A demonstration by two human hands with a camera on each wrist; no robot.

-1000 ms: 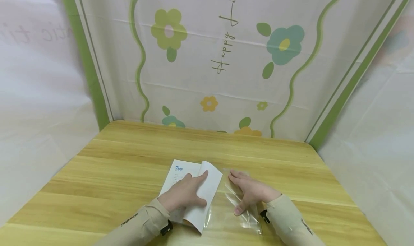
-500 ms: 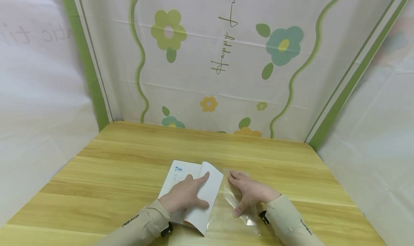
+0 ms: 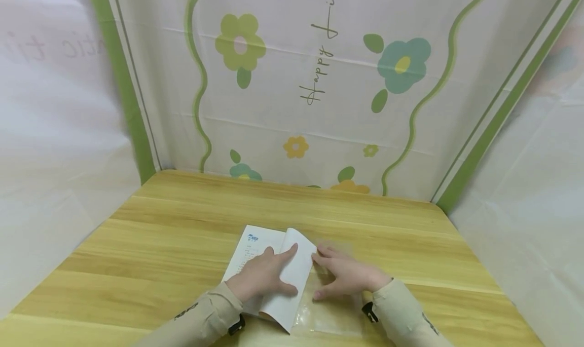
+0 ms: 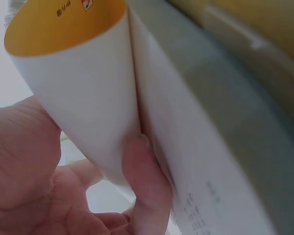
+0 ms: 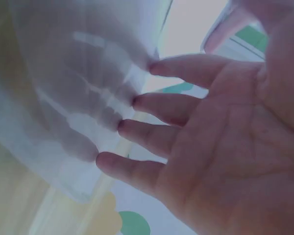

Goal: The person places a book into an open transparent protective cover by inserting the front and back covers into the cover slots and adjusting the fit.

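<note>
White booklet [image 3: 251, 248] lies open on the wooden bench [image 3: 159, 245]

At far left we see a pale cloth wall [image 3: 59, 159] hanging beside the bench. Next comes a beige sleeve [image 3: 196, 316], reaching in from the lower edge, with a black strap [image 3: 236, 324] near its cuff. From it runs the left hand [image 3: 262, 276], laid over the booklet. Its thumb and forefinger stand wide apart, stretched across a white leaf [image 3: 294, 276]; in the left wrist view we find one fingertip [image 4: 142, 156] pressing beside the fold. These fingers seem to press rather than pinch, though we see some of them only in part.

The booklet itself sits near the middle of the bench's near side. Its left page carries small print and a blue mark; the leaf on its right curls up, showing an orange underside in the left wrist view.

Just right of that leaf we see clear plastic [image 3: 326, 319] catching the light. The right hand [image 3: 347, 275] rests over it, four fingers straight and slightly parted, thumb held well away, gripping nothing. Its fingertips meet the plastic; whether they also touch the leaf's edge, we cannot tell. Farther right come a second beige sleeve [image 3: 406, 306] and another pale cloth wall [image 3: 534, 195].
</note>
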